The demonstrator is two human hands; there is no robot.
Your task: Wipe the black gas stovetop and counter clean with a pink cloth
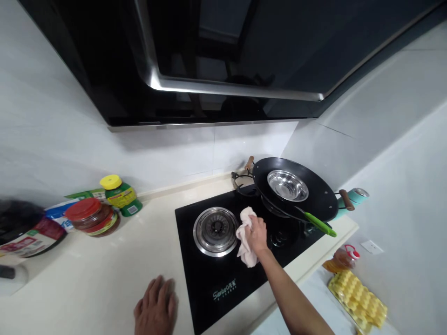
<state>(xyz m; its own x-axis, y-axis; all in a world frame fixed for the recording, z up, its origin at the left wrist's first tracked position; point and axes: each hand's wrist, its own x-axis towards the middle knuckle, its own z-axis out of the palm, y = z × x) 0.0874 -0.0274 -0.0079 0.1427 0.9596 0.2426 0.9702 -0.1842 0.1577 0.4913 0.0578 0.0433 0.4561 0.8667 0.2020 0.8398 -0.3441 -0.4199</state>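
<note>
My right hand [257, 234] is closed around a pale pink cloth [246, 242], pressed on the black glass of the gas stove [204, 272]. Just left of the cloth is the round metal burner [215, 231]. Resting flat on the pale countertop [132, 265], left of the stove, my left hand [156, 307] has its fingers stretched out and holds nothing. A black wok [316, 188] sits over the right burner, with a steel bowl [287, 185] and a green-handled utensil [319, 224] in it.
A black range hood [223, 107] hangs low above the stove. Along the left wall stand a yellow-capped green bottle [121, 195], a red-lidded jar [92, 217] and a large dark bottle [28, 228]. Yellow egg trays [358, 298] and an oil jug [344, 258] lie lower right.
</note>
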